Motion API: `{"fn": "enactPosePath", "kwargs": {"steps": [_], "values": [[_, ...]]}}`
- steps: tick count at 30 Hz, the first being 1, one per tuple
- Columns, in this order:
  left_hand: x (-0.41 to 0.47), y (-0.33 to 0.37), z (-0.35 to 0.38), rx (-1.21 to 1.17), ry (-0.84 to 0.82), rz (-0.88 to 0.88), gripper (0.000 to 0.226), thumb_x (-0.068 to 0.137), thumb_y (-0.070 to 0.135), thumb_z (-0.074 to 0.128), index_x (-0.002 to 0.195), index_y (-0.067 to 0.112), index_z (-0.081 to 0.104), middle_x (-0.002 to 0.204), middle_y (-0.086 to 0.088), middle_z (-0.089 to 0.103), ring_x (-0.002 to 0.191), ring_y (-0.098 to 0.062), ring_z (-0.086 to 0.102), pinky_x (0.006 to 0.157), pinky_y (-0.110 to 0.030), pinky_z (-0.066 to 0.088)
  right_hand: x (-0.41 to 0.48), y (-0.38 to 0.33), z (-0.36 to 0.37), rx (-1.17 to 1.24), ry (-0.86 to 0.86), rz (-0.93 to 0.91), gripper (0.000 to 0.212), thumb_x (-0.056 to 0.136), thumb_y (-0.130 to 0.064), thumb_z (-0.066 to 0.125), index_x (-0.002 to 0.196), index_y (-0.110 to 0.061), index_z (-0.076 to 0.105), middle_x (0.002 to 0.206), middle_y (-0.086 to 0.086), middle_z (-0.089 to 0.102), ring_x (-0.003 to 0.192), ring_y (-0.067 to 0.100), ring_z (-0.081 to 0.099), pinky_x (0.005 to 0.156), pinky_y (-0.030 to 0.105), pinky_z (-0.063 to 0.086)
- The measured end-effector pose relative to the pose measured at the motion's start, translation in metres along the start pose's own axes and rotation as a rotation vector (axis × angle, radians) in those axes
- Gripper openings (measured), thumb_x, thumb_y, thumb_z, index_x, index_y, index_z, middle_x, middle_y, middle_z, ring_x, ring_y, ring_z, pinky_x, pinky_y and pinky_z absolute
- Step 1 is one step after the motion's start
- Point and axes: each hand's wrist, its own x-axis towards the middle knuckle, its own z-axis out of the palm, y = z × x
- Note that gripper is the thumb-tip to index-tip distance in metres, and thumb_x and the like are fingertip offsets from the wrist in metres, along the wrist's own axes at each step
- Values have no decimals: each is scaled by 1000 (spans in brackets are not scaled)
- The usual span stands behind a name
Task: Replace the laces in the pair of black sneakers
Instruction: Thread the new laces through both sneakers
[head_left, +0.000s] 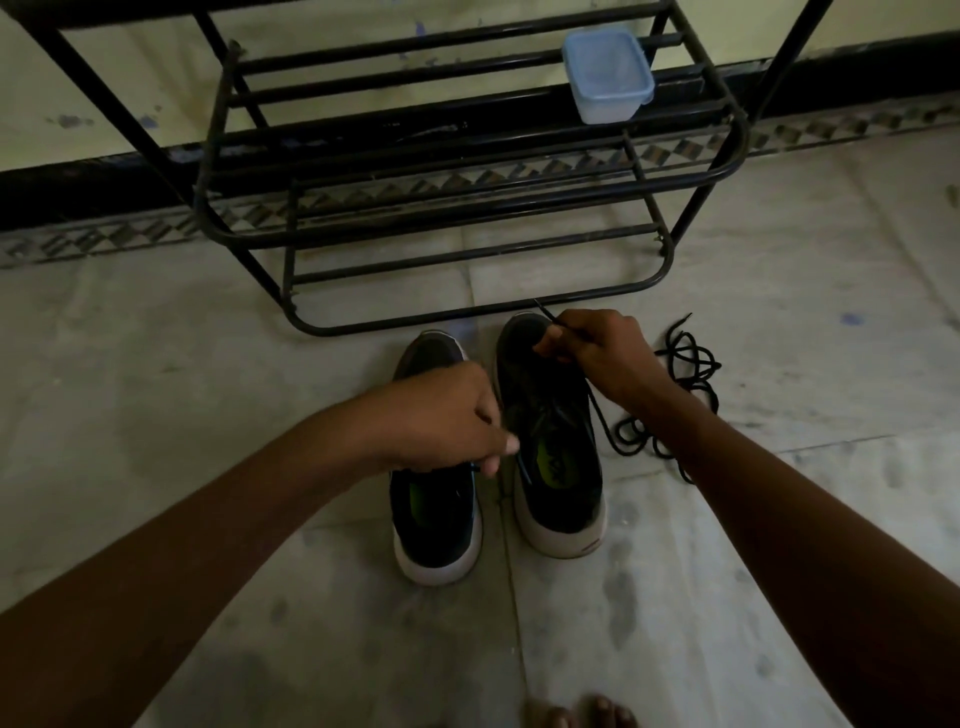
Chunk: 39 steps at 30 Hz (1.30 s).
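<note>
Two black sneakers with white soles stand side by side on the floor, toes pointing away from me: the left sneaker (436, 525) and the right sneaker (558, 467). My right hand (602, 353) hovers over the right sneaker's toe end and pinches a black lace (545, 313), whose tip sticks out toward the rack. My left hand (447, 415) lies over the left sneaker and pinches something thin at the right sneaker's inner edge, probably the lace's other end. A loose black lace (680, 374) lies tangled on the floor right of the shoes.
A black metal shoe rack (467, 208) stands just beyond the sneakers against the wall. A pale blue lidded plastic box (605, 75) sits on its upper shelf. My toes (582, 712) show at the bottom edge. The floor is grey tile.
</note>
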Motion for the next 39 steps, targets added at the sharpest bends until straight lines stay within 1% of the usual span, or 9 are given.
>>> {"fn": "enactPosePath", "kwargs": {"steps": [5,14,21,23,26,29,32,36,39], "values": [[-25,1,-3,-252,-419,201,33,104,31,60,78,13,70,54,0,46,47,-12,40,49,-23,38,-1,-3,0,-39,16,-1,24,104,-25,53,97,-15,74,96,-5,76,86,-5,68,79,8,50],[-29,2,72,-327,-336,173,10,100,23,64,104,17,71,97,-1,79,91,-10,75,83,-25,57,-5,-17,-12,82,-23,88,26,103,-33,53,95,-19,75,94,-2,74,91,8,70,90,37,59],[-10,13,57,-374,375,42,11,91,23,77,93,25,66,77,4,75,63,-11,73,62,-27,59,-32,-55,-41,238,35,17,28,101,-34,57,92,-21,80,79,-18,73,79,-5,66,73,18,48],[4,19,46,-442,560,106,55,79,19,87,122,32,56,110,10,70,81,-12,72,75,-31,61,-42,-72,-48,394,-33,-7,26,102,-26,56,96,-14,79,67,-12,63,62,4,56,60,18,42],[24,19,27,-756,347,363,102,76,7,89,151,39,29,137,5,61,85,-21,71,68,-31,57,-53,-90,-61,589,-30,-79,23,101,-13,56,103,1,74,75,9,61,64,17,54,57,24,43],[32,18,9,-853,193,430,66,85,16,83,141,30,52,107,-4,76,80,-18,65,60,-24,44,-56,-95,-76,673,69,-93,20,98,-4,56,104,7,71,78,16,63,66,24,55,57,27,44],[39,4,-11,-547,451,463,12,96,18,71,107,19,76,83,10,76,70,2,67,62,-12,49,-50,-84,-86,617,144,-94,18,97,3,55,104,9,70,81,24,67,69,31,57,57,29,46],[42,-32,-39,-126,685,423,12,97,30,68,92,29,79,86,8,76,80,-6,70,73,-29,56,-37,-66,-82,506,153,-39,15,96,5,56,100,9,70,82,25,71,66,32,63,58,30,50],[43,-52,-48,-86,823,407,14,96,32,68,88,30,79,79,10,74,63,4,59,56,-10,38,-24,-51,-70,412,95,-3,13,96,3,58,98,6,71,81,20,74,68,36,68,59,34,54]]}}
